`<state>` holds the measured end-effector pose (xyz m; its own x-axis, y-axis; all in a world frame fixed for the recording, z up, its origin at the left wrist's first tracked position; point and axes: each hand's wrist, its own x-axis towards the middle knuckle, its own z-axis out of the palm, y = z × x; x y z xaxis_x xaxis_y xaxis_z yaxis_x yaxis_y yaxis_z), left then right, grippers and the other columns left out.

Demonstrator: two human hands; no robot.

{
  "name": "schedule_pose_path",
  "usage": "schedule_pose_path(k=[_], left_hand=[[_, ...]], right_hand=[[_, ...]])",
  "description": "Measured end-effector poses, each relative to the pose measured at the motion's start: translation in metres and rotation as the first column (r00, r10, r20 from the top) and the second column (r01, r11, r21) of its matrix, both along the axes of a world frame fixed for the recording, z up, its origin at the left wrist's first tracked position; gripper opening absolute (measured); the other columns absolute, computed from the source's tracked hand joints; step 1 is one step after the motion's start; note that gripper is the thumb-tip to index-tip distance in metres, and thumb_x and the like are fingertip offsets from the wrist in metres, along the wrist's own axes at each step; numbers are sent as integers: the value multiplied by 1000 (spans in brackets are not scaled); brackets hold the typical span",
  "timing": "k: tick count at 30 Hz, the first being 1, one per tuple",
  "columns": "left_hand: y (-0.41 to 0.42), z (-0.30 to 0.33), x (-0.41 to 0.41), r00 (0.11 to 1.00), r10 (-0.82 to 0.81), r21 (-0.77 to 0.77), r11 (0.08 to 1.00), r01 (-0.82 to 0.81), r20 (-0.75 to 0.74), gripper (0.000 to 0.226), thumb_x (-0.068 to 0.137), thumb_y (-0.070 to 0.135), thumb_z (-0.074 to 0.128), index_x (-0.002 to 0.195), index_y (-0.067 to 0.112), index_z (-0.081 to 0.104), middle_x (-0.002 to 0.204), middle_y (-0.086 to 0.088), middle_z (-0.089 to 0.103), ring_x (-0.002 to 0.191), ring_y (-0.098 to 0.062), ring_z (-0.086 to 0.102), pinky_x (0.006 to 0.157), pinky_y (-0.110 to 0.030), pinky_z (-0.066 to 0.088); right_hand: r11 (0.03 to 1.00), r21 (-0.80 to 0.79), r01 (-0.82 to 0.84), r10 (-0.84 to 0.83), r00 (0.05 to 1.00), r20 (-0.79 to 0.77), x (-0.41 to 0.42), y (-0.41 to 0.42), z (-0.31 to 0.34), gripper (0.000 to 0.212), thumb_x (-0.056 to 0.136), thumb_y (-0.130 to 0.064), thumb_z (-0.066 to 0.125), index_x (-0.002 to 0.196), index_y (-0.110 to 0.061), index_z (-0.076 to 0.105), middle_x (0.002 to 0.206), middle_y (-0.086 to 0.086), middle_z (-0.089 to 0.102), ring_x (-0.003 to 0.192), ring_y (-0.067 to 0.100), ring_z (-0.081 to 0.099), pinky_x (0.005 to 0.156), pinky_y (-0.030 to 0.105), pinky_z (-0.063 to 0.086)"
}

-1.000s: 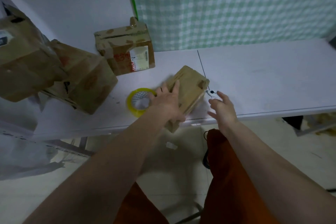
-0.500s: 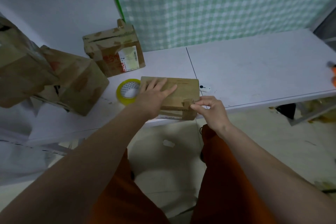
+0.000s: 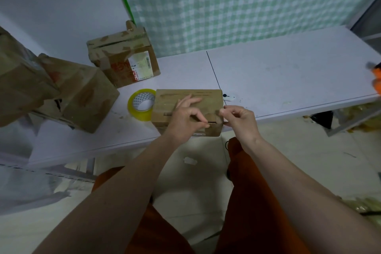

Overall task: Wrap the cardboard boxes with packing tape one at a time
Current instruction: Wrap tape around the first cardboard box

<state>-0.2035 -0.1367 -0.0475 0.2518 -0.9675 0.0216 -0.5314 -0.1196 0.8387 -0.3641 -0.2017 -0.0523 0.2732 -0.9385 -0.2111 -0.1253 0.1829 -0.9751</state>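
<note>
Now cardboard box (image 3: 186, 102) at table edge, under both hands' fingers (image 3: 203, 125).

Both forearms are bare to the frame's edge — no sleeves, watch or rings showing; left hand (image 3: 186, 118) and right hand (image 3: 240, 119) ungloved; rust-orange trousers (image 3: 245, 202) cover both thighs — plain fabric.

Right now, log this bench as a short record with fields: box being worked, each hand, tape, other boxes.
box in work: small cardboard box at the near edge of the white table
left hand: on the box, fingertips pinching at its near edge
right hand: pinching at the box's right near corner
tape: yellow tape roll lying flat, against the box's left side
other boxes: labelled box behind; two larger boxes at left
</note>
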Motion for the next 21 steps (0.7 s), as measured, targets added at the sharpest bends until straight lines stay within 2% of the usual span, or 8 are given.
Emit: schedule_pose_path(k=[3,6,7,10,13,15,19,21], left_hand=[[2,-3,1,1000,-17,-13,1000,17,14,19,66,7,84,64,20,71,140,3,51,142,-13,26,118,-50,14],[4,-3,2,999,-38,-12,999,38,21,17,68,5,83,64,17,71,141,3,50,142,-12,25,118,-50,13],[4,-3,2,999,-42,-15,999,42,25,16,68,4,83,64,16,72,140,3,50,141,-11,25,118,-50,12],[4,-3,2,998,-52,-13,999,53,39,20,69,4,82,63,20,70,141,4,50,141,-11,24,118,-51,12],[4,-1,3,997,-63,-4,998,63,42,23,69,4,82,62,22,69,141,3,50,142,-14,24,119,-50,12],[2,-1,4,998,-62,-4,998,62,33,21,70,3,82,63,19,70,141,1,50,142,-15,25,118,-49,13],[1,0,5,997,-67,-3,998,67,32,28,70,4,82,60,26,66,142,2,49,143,-14,24,119,-49,13],[1,0,5,997,-66,-10,998,66,29,27,70,4,82,61,25,67,142,1,50,142,-15,25,119,-49,13]], right_hand=[[978,-180,-106,58,965,-256,9,-4,5,27,73,-14,80,78,-14,54,100,6,53,85,15,57,73,21,45],[960,-150,-235,127,848,-514,20,-11,11,44,63,-18,85,89,-13,48,100,1,39,72,12,47,66,26,44],[966,-104,-235,148,839,-523,22,-14,12,47,62,-18,85,88,-13,46,97,2,40,70,13,45,65,29,43],[980,-15,-199,175,893,-414,23,-19,9,47,63,-10,84,78,-18,40,82,3,45,72,21,46,64,35,43],[969,-104,-224,140,844,-518,25,-17,6,38,74,-11,76,84,-14,40,90,5,43,72,19,43,59,29,35],[940,-184,-288,119,781,-613,26,-15,9,29,81,-12,69,89,-12,41,97,5,42,77,20,44,64,28,32],[864,-273,-422,98,674,-732,23,-12,16,19,84,-16,62,91,-10,45,103,10,47,85,29,51,69,32,38],[832,-329,-447,49,649,-759,21,-12,15,22,83,-20,66,92,-8,50,105,10,48,93,28,51,72,34,41]])
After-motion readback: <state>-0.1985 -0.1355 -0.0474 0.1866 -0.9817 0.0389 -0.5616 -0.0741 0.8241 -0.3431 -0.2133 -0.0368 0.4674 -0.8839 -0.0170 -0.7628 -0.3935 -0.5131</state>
